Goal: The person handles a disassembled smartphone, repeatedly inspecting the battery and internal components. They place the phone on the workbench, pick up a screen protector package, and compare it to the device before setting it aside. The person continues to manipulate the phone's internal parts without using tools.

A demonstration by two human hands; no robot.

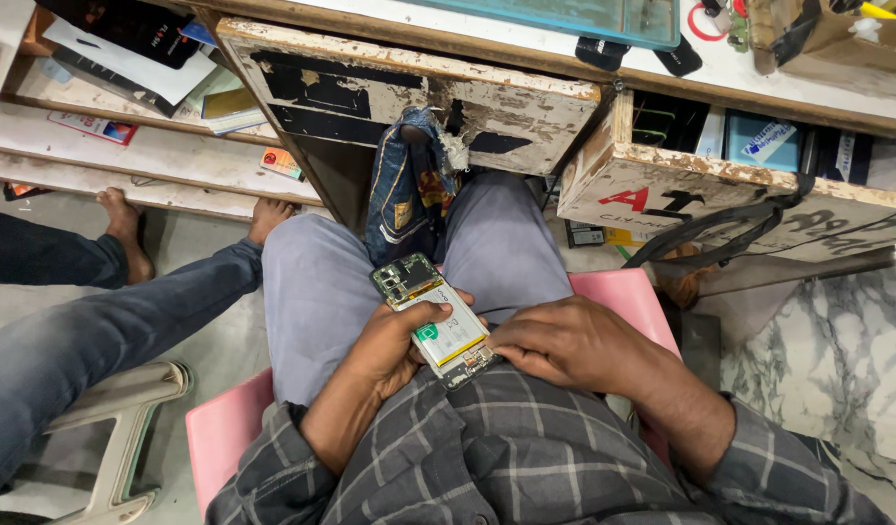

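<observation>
An opened smartphone (433,319) with its back cover off; green circuit board at the far end, pale battery in the middle; it lies tilted over the lap, face down.

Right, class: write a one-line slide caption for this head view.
Seated person's left hand holds an opened phone over the lap while the right hand touches its lower end.

Place: a small phone-repair shop.
Signs: worn wooden drawers (419,92) under the tabletop (759,73), an opened phone (433,316), shelves (146,146) of boxed parts, a pink stool (224,428).
</observation>
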